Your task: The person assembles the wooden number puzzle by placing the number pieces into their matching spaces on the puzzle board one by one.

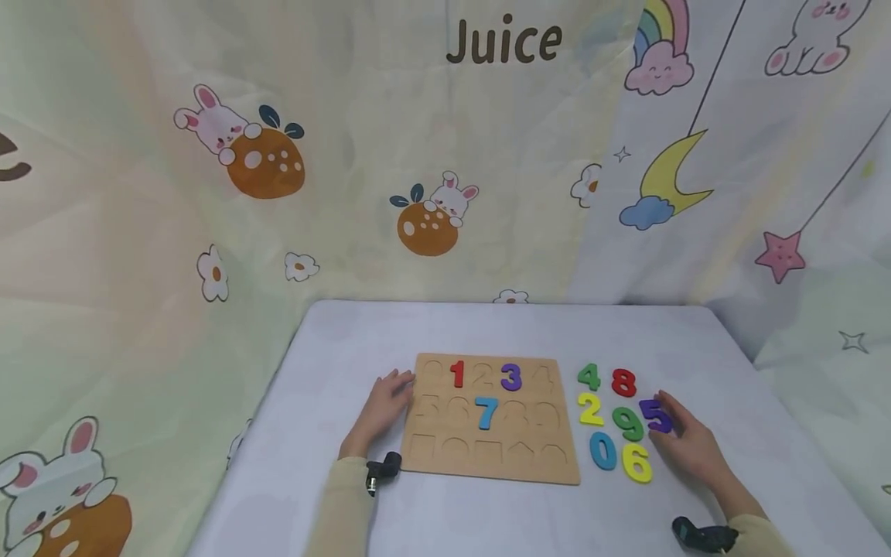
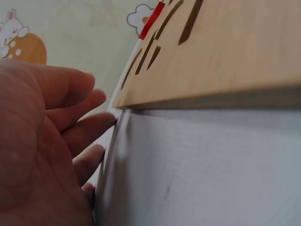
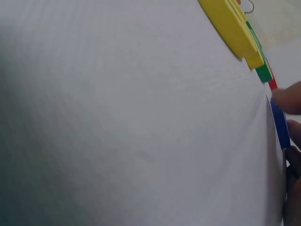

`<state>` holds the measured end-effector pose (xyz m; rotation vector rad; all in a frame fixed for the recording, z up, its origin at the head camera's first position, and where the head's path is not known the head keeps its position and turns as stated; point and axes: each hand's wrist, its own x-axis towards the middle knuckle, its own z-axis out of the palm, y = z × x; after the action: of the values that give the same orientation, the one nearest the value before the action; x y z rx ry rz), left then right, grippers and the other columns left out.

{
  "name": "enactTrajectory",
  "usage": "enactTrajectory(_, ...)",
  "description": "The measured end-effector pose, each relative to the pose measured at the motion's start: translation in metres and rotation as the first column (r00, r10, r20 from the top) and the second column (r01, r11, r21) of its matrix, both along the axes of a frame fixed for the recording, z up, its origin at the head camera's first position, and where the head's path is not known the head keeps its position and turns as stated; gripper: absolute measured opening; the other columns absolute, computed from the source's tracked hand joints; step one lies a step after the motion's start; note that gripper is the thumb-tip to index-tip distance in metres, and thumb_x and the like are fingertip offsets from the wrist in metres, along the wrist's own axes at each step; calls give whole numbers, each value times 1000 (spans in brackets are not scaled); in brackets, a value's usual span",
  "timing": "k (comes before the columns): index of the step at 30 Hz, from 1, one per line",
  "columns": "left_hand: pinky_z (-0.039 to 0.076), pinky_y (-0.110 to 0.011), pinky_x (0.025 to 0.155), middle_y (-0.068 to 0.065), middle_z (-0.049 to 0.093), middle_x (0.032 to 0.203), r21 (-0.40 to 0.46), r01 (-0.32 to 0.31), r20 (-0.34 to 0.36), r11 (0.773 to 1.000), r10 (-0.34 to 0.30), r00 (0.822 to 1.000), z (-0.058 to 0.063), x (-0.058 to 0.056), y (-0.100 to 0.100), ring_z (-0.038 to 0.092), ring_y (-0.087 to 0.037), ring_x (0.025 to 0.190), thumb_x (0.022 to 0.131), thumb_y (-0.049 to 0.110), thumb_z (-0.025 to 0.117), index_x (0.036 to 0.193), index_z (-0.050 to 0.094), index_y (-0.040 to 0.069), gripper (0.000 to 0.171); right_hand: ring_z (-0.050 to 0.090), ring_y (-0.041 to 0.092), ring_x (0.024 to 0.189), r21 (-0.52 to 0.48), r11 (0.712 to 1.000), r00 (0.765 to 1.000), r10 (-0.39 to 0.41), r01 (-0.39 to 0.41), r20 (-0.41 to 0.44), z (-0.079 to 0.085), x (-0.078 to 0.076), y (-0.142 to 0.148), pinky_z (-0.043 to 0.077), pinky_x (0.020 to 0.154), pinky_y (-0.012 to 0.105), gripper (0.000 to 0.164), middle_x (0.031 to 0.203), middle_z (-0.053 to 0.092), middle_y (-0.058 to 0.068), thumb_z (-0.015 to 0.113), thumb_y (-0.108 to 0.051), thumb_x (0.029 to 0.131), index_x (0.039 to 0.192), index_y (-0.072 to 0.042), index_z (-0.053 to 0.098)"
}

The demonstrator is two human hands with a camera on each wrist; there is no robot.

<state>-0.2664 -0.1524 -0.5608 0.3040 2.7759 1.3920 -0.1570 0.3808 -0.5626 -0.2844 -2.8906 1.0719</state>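
A wooden number puzzle board (image 1: 536, 396) lies on the table, with a red 1 (image 1: 457, 374), a purple 3 (image 1: 511, 377) and a light blue 7 (image 1: 486, 412) in its recesses. Beside the board's upper left edge is my left hand (image 1: 381, 406), its fingers relaxed and the fingertips at the edge. My right hand (image 1: 689, 445) pinches a purple number 5 (image 1: 657, 415) between thumb and fingers, at the right side of the loose numbers. From the right wrist view, only a thin side of that number 5 (image 3: 281, 125) shows by the fingertips.
Right of the board lie loose numbers: a green 4 (image 1: 588, 377), red 8 (image 1: 623, 382), yellow 2 (image 1: 591, 409), green 9 (image 1: 629, 424), blue 0 (image 1: 594, 451) and yellow 6 (image 1: 636, 463). A white cloth covers the table (image 1: 501, 526); a printed curtain (image 1: 348, 155) hangs behind.
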Motion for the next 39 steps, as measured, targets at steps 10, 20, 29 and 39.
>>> enactTrajectory(10, 3, -47, 123, -4, 54, 142, 46, -2, 9, 999, 2, 1000, -1, 1, -17, 32, -29, 144, 94, 15, 61, 131, 62, 14, 37, 22, 51, 140, -37, 999, 1000, -5, 4, -29, -2, -12, -2, 26, 106, 71, 81, 150, 34, 30, 65, -28, 94, 155, -6, 17)
enactTrajectory(20, 8, -45, 123, -2, 56, 141, -38, 27, -66, 999, -29, 997, -7, 1, -9, 36, -28, 142, 86, 9, 68, 127, 65, 12, 40, 27, 51, 138, -65, 991, 992, -117, 114, -36, 1, -11, -9, 28, 108, 68, 83, 148, 35, 31, 66, -35, 92, 154, -4, 20)
enactTrajectory(29, 8, -47, 123, -2, 52, 145, -120, 57, -78, 991, -66, 995, -8, 1, -3, 33, -29, 143, 86, 12, 69, 127, 65, 11, 42, 35, 50, 134, -86, 980, 980, -186, 180, -71, 14, -5, -31, 36, 106, 64, 73, 148, 36, 29, 63, -29, 95, 153, -5, 26)
enactTrajectory(39, 9, -50, 122, -5, 53, 143, -87, 81, -99, 993, -90, 991, -8, 3, -2, 34, -32, 142, 89, 4, 62, 122, 67, 5, 33, 37, 48, 133, -114, 986, 987, -134, 123, -93, 30, -4, -70, 36, 107, 63, 72, 149, 38, 25, 68, -22, 92, 151, -5, 30)
